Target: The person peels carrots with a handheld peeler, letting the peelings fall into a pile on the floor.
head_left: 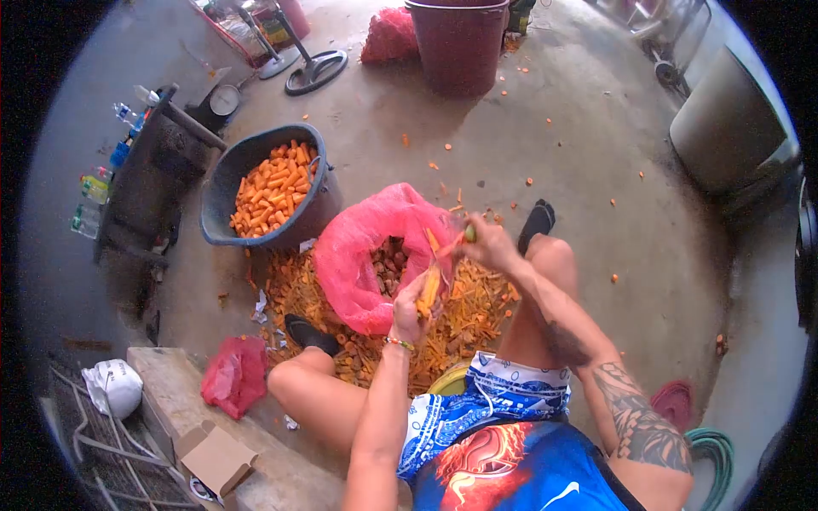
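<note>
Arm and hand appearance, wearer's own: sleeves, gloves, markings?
No sleeves: the blue tank top leaves both arms bare. No gloves visible on the left hand or right hand. Multicoloured bracelet on the left wrist. Dark, bold-patterned tattoo on the right upper arm; fine finger detail is blurred.

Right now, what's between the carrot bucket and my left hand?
The pink mesh sack lies between the bucket and your left hand, as the head view shows.

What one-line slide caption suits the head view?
Left hand gripping a carrot, right hand a blurred, partly green tool, by an open pink mesh sack; peeled carrots heaped in a bucket.
</note>
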`<state>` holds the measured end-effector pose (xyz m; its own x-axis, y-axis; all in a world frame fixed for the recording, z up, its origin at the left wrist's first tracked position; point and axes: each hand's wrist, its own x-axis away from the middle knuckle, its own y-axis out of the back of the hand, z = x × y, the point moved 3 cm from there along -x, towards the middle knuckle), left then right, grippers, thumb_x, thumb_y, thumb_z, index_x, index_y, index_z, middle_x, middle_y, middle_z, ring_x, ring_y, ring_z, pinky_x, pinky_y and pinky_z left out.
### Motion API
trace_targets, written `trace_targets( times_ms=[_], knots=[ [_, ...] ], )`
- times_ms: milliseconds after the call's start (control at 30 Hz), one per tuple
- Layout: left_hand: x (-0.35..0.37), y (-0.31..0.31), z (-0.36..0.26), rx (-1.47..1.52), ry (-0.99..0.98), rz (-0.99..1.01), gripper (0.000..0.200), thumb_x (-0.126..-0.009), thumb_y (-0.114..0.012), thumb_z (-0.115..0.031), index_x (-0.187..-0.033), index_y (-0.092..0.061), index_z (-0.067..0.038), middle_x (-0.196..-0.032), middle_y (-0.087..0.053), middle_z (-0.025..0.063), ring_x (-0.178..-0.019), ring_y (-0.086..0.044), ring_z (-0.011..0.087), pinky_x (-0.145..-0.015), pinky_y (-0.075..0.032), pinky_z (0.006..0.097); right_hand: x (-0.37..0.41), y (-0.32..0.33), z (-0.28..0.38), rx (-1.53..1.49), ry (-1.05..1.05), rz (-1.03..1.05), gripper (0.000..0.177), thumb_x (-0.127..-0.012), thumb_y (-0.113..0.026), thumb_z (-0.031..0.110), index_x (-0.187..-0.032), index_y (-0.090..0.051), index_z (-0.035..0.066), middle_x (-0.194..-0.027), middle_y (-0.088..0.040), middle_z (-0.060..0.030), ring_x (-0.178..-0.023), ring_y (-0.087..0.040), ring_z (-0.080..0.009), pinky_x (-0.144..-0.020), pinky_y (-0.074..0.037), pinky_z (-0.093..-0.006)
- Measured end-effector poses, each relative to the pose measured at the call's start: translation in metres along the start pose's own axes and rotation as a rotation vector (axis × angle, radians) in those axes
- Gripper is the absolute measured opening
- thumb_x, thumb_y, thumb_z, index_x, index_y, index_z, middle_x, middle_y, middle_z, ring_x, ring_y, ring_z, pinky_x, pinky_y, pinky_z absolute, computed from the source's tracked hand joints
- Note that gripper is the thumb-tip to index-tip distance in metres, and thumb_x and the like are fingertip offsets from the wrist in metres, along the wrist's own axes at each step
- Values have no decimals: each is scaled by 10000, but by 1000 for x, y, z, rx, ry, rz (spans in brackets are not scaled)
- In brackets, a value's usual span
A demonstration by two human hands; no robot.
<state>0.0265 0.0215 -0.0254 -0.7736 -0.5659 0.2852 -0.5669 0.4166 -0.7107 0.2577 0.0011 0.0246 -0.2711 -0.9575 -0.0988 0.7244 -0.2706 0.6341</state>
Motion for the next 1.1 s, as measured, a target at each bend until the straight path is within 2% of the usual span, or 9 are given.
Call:
trace_targets(
  times_ms=[200, 367, 533, 667, 867, 933, 967, 1000, 1100],
  knots=[
    [1, -31, -15, -80, -80, -256, 365, -1078, -422, -345, -1199, -628, -70, -804, -625, -7, -559, -528, 88, -501, -415, 246, 24, -40, 8, -29, 277, 153, 628, -775, -868, 390, -1224, -543, 96, -993, -709, -203, -896, -706, -409, -751, -552, -479],
    [2, -13, -5, -48, 18, -84, 376, -1082, -433, -368, -1146, -640, -60, -804, -634, 7, -568, -535, 85, -498, -409, 241, -12, -3, -19, -101, -101, -136, 609, -770, -875, 402, -1199, -568, 98, -992, -719, -196, -928, -723, -362, -769, -557, -471],
    [-2, -23, -5, -28, -48, -192, 389, -1083, -431, -388, -1161, -627, -61, -762, -622, 17, -553, -539, 95, -496, -423, 231, 27, -34, 18, 100, 169, 302, 553, -795, -873, 293, -1200, -569, 72, -995, -667, -143, -972, -689, -281, -812, -536, -391],
    [-2, -8, -3, -21, -44, -115, 409, -1080, -433, -404, -1183, -626, -58, -760, -623, 16, -545, -549, 104, -501, -435, 237, -7, -5, -20, 8, 57, -229, 448, -848, -824, 207, -1173, -560, 48, -910, -711, -141, -791, -727, -278, -669, -566, -380],
    [-6, -20, -7, -79, -67, -201, 442, -1087, -400, -393, -1246, -603, -34, -743, -604, 18, -552, -547, 132, -509, -449, 289, 32, -22, 31, -16, 244, 256, 392, -864, -804, 202, -1165, -587, 78, -991, -692, -151, -987, -700, -294, -821, -535, -391],
    [0, -17, 1, -97, -44, -180, 477, -1090, -392, -417, -1290, -585, -29, -791, -624, 25, -586, -574, 151, -556, -488, 311, 7, -18, -4, -473, -14, 98, 383, -861, -798, 185, -1153, -584, 60, -943, -687, -172, -924, -709, -307, -754, -538, -370],
    [2, -9, 0, -97, -23, -128, 487, -1089, -396, -422, -1310, -579, -29, -849, -651, 33, -624, -601, 158, -601, -520, 316, -2, 6, -2, -69, -39, -104, 372, -862, -788, 156, -1143, -574, 39, -872, -678, -159, -841, -709, -272, -699, -536, -350],
    [3, -11, -6, -102, -10, -72, 498, -1088, -399, -427, -1330, -572, -29, -907, -678, 42, -663, -628, 164, -647, -551, 321, -8, 21, 6, -285, -96, -209, 399, -849, -806, 167, -1138, -568, 30, -862, -677, -172, -832, -707, -267, -692, -538, -369],
    [1, -38, -12, 9, -133, -272, 443, -1076, -453, -364, -1312, -593, -17, -941, -676, 39, -713, -623, 131, -630, -514, 293, 5, -2, 20, -120, 357, -118, 420, -839, -822, 190, -1141, -570, 43, -907, -694, -188, -873, -715, -287, -719, -546, -375]
  ],
)
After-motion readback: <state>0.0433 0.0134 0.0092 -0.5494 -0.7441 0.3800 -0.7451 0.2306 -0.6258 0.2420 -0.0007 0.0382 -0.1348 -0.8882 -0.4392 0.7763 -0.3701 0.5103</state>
